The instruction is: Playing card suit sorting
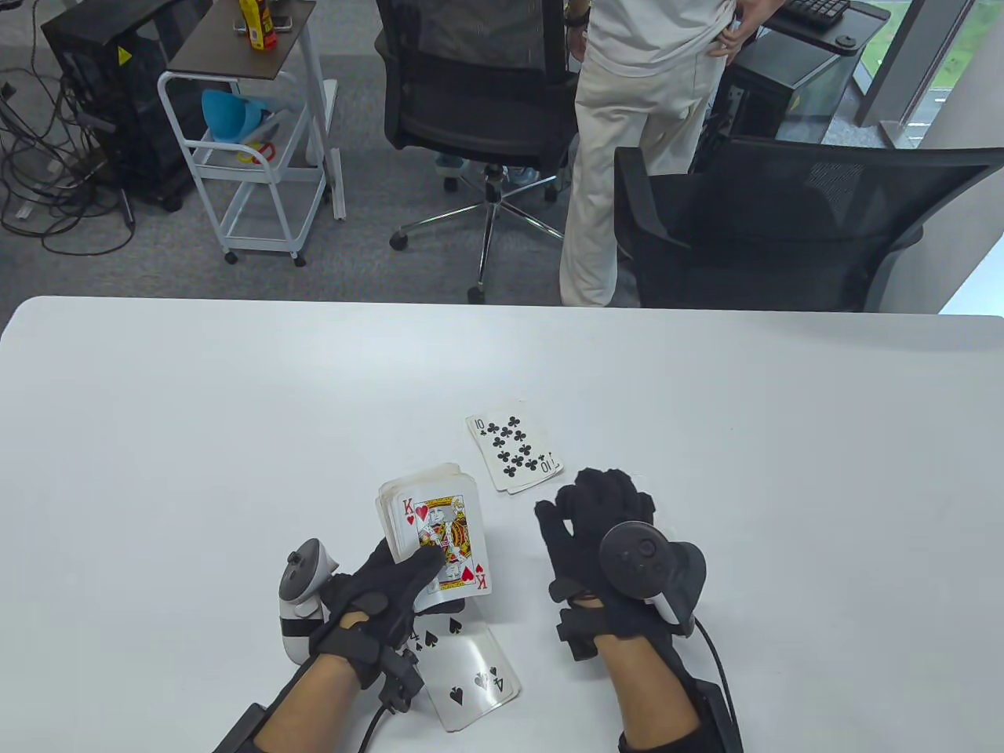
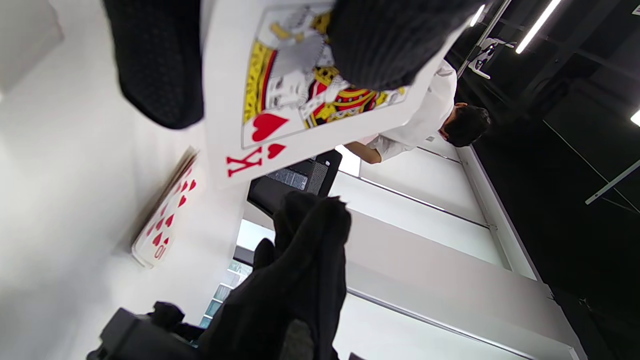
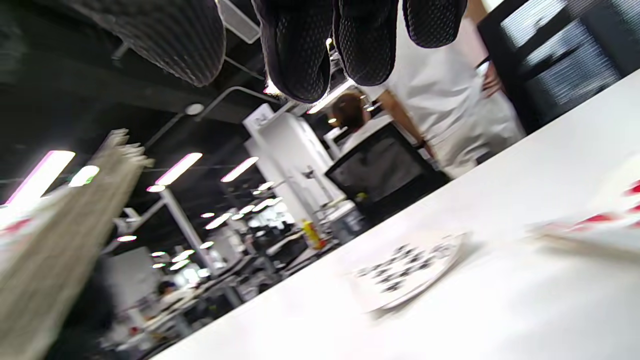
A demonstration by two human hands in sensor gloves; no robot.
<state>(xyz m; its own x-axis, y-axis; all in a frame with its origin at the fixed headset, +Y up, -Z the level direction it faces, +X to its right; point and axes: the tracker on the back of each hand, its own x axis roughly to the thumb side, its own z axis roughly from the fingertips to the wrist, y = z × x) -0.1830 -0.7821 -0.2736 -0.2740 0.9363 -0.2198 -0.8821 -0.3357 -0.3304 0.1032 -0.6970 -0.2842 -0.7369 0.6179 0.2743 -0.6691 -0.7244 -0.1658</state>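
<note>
- Left hand: black sensor glove, fingers curled round a thick face-up deck of playing cards held above the white worktop; thumb lies across the top card, a king of hearts. Its long axis runs away from the person.
- Four of spades: single white card, flat on the worktop, just under the left wrist.
- Club pile: ten of clubs on top, flat on the worktop beyond the deck.
- Right hand: black glove, fingers loosely bent, holding nothing, hovering just right of the deck, near the club pile.
- Heart pile: ten of hearts uppermost, seen only in the left wrist view.
- Judgement: the king lies immediately left of the free right hand's fingers, so that hand is better placed to draw it off.
</note>
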